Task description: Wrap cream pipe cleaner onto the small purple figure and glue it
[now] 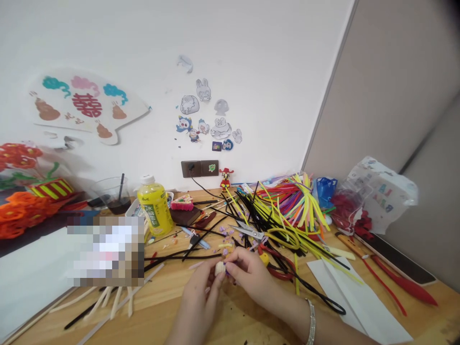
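Observation:
Between the thumb and fingers of my left hand (pixel 201 293) is a small cream-coloured ribbed piece (pixel 220 267), perhaps coiled pipe cleaner. My right hand (pixel 253 277) is closed in a pinch against its right side, where a bit of dark purple shows; what these fingertips grip is mostly hidden. Both hands meet low over the wooden table (pixel 161 314). Just beyond them lie scattered small purple bits (pixel 225 251) and a pair of scissors (pixel 247 232) with its blades apart. Red-handled pliers (pixel 278 268) rest partly behind my right hand.
Yellow, black and multicoloured pipe cleaners (pixel 291 206) are heaped at the back right. A yellow drink bottle (pixel 155 206) and a plastic cup (pixel 118 203) of dark liquid stand at the back left. White paper (pixel 354 292) lies right; cream pipe cleaners (pixel 117 302) lie left.

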Motion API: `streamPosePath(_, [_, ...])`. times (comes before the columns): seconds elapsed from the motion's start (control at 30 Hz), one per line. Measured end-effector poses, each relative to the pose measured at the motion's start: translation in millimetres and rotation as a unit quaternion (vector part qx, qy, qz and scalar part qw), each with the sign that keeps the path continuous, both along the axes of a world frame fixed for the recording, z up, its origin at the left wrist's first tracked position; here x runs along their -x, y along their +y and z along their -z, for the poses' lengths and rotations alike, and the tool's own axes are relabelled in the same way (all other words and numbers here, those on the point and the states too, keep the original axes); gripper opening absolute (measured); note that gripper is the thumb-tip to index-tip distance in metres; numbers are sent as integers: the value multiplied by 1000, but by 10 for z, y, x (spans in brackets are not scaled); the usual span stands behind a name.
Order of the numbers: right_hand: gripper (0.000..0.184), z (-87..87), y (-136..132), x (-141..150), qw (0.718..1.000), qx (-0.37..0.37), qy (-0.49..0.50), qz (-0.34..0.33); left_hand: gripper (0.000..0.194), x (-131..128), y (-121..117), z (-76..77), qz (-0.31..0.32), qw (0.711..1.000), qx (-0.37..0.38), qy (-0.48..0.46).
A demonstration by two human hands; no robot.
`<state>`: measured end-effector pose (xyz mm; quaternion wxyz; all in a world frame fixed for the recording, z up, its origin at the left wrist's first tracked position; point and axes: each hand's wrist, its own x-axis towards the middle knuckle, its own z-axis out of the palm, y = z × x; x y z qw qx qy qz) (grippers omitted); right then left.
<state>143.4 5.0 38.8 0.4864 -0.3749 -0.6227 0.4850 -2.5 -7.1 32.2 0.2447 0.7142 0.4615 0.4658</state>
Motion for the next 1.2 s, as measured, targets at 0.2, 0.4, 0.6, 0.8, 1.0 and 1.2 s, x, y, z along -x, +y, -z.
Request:
streamPosePath(0.2, [23, 18, -21, -12, 992, -93, -82, 36, 23, -16, -22, -25, 19, 999, 33, -18])
streamPosePath(0.4, [22, 3, -7, -4, 999, -15, -25, 31, 21, 17, 39, -29, 3, 999, 35, 4])
streamPosePath(0.6, [38, -34, 79, -49, 991, 120, 52, -37, 25, 37, 79, -24, 68, 996, 54, -18])
streamPosePath(0.8, [34, -6, 106, -71, 990, 103, 70, -65, 13, 34, 79, -77, 114, 989, 75, -57])
streamPosePath(1.0, [18, -26, 50, -124, 993, -99, -60, -36, 25, 30, 98, -38, 85, 968, 175, -158])
streamPosePath(1.2, [16, -23, 27, -179, 914, -323, -247, 8, 41, -19, 124, 19, 110, 935, 254, -221])
